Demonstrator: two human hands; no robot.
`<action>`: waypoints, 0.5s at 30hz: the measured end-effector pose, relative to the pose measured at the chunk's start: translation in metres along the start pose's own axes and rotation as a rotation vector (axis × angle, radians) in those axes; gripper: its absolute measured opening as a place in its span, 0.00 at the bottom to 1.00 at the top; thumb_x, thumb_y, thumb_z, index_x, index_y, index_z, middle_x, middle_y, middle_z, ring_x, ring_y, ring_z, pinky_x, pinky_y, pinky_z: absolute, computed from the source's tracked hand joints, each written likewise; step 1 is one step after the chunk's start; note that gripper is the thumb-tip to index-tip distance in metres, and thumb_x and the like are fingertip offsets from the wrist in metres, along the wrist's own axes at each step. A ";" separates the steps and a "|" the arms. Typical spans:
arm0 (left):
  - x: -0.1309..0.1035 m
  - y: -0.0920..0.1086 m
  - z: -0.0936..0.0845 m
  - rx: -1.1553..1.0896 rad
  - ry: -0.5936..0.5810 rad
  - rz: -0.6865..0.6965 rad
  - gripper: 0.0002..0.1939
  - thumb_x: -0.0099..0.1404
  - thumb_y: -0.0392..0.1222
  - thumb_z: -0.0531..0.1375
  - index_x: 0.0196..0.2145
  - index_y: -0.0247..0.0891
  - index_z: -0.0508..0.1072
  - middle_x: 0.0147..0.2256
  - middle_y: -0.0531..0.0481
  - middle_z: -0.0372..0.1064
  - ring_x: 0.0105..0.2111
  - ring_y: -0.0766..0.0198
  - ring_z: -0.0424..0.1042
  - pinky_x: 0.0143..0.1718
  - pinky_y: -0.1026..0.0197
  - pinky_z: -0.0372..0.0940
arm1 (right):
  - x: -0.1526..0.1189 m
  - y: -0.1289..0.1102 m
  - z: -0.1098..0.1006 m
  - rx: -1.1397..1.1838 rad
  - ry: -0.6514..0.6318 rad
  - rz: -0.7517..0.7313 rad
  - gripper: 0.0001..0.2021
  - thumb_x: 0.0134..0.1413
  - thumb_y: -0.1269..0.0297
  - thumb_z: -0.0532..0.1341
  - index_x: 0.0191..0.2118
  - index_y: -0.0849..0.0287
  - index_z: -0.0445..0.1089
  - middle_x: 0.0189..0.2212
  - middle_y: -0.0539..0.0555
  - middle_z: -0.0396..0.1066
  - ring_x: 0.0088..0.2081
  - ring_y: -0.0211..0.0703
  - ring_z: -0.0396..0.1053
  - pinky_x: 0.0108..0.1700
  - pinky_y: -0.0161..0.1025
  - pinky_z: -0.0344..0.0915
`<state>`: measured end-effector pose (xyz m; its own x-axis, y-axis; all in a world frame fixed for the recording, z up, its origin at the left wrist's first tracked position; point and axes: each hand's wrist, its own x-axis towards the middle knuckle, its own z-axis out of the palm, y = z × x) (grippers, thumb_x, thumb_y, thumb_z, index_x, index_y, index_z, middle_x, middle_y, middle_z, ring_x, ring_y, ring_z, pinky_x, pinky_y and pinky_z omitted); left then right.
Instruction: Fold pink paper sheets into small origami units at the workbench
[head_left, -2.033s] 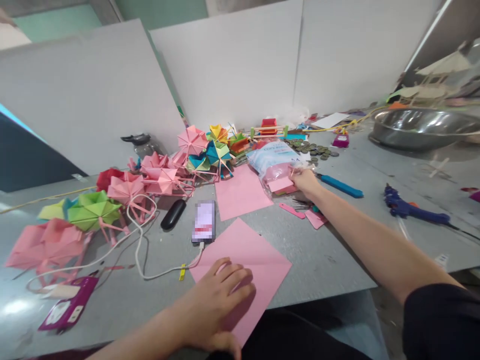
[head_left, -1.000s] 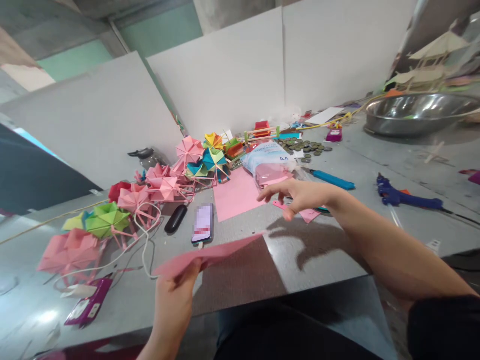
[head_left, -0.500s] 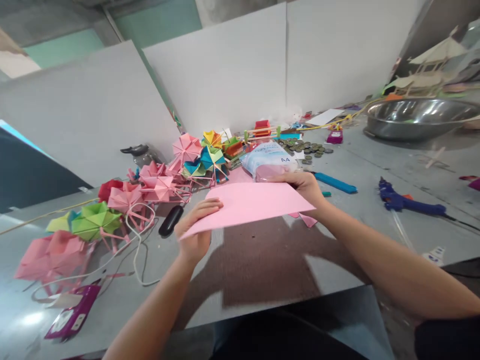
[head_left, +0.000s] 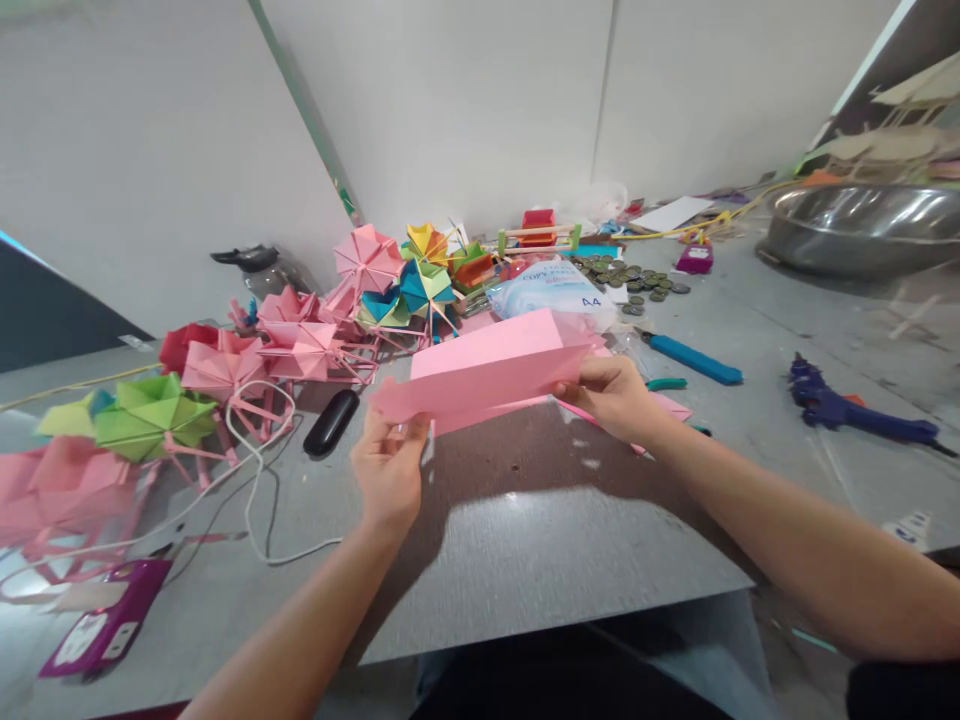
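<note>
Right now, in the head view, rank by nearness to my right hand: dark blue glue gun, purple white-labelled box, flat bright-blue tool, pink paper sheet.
1. Pink paper sheet: in your right hand.
2. Flat bright-blue tool: just right.
3. Dark blue glue gun: farther right.
4. Purple white-labelled box: far left.

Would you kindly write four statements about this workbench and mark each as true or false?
1. The left hand and right hand both hold the raised pink sheet. True.
2. The glue gun lies inside the metal basin. False: it lies on the table, nearer the person than the basin.
3. The copy paper bag lies beyond the raised pink sheet. True.
4. The black case is in the left hand. False: it rests on the table.
</note>
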<state>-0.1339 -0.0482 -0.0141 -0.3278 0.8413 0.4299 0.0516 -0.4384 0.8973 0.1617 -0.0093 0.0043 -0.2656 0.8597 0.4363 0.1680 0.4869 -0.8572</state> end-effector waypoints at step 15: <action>-0.011 0.005 0.004 0.075 -0.118 -0.198 0.16 0.58 0.52 0.75 0.29 0.35 0.83 0.27 0.50 0.77 0.29 0.63 0.71 0.34 0.61 0.68 | 0.002 0.014 0.011 0.150 0.183 0.203 0.22 0.46 0.43 0.78 0.33 0.57 0.80 0.28 0.52 0.78 0.30 0.44 0.71 0.32 0.41 0.71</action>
<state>-0.1264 -0.0589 -0.0137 -0.2259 0.9416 0.2497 0.0687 -0.2403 0.9683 0.1531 -0.0024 -0.0095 -0.0634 0.9571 0.2827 0.0542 0.2862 -0.9566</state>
